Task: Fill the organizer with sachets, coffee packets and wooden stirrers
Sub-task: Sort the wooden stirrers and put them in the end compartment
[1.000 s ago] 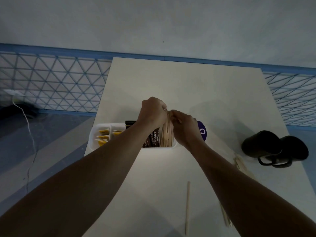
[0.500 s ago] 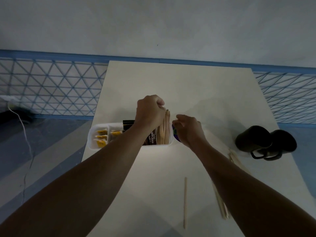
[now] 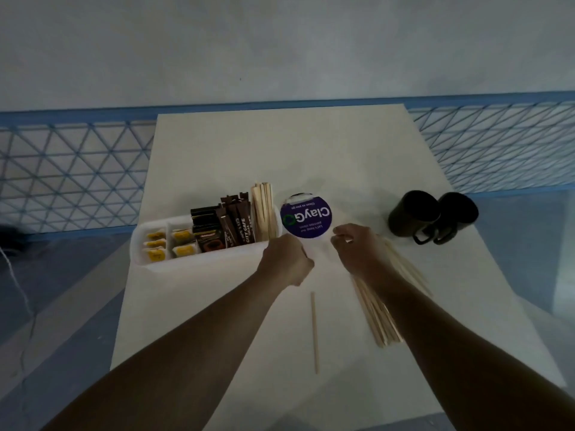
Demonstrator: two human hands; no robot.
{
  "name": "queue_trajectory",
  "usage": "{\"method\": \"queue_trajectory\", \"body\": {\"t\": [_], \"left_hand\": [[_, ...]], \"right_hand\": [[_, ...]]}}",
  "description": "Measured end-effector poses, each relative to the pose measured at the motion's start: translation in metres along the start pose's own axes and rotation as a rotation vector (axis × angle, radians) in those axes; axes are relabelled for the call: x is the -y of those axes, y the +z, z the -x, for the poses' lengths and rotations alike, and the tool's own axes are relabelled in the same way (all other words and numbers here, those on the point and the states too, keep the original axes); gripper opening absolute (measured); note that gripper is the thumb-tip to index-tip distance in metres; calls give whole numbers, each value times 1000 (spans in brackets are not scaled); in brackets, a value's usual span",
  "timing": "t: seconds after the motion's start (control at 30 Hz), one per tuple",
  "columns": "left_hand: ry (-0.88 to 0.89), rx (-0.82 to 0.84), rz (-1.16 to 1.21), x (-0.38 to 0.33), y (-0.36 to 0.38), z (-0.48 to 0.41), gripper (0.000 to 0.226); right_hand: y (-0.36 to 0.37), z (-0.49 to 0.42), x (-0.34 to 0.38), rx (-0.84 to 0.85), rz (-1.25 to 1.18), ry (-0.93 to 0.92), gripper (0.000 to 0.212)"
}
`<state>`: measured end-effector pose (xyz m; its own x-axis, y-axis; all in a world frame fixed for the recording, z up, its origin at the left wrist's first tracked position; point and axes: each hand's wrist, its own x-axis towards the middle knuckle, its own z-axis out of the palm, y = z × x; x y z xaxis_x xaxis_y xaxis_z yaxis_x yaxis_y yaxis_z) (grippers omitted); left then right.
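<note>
Head view: white plastic organizer (image 3: 202,259) holds yellow sachets (image 3: 155,245) at its left end, dark coffee packets (image 3: 231,228) mid, upright wooden stirrers (image 3: 264,213) at its right end. Loose stirrer pile (image 3: 378,309) and single stirrer (image 3: 315,331), right of the organizer, probably left to load. Left hand (image 3: 286,259) fisted, nothing seen in it; right hand (image 3: 354,247) curled over the pile, grip unclear.

A white organizer (image 3: 199,262) stands on the pale desk (image 3: 280,150). It holds yellow sachets (image 3: 155,244) on the left, dark coffee packets (image 3: 239,225) in the middle and upright wooden stirrers (image 3: 264,213) at the right end. A round purple ClayGo disc (image 3: 306,217) lies just beside that end. The left hand (image 3: 286,262), fingers curled under, is at the organizer's near right corner. The right hand (image 3: 357,247) is over a loose stirrer pile (image 3: 376,312), its grip unclear. A single stirrer (image 3: 315,331) lies between the forearms, and two black mugs (image 3: 413,217) stand to the right.
</note>
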<state>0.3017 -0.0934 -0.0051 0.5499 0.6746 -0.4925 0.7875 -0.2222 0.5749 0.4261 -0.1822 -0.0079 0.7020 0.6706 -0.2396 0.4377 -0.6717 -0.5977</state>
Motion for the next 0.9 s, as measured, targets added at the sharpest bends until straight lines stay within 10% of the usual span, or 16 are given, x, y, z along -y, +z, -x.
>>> {"method": "queue_trajectory", "body": {"t": [0.4, 0.9], "left_hand": [[-66, 44, -225, 15, 62, 29, 47], [-86, -104, -296, 8, 82, 49, 24]], "right_hand": [[-29, 38, -71, -133, 0, 156, 31], [-25, 46, -114, 11, 207, 230, 49]]}}
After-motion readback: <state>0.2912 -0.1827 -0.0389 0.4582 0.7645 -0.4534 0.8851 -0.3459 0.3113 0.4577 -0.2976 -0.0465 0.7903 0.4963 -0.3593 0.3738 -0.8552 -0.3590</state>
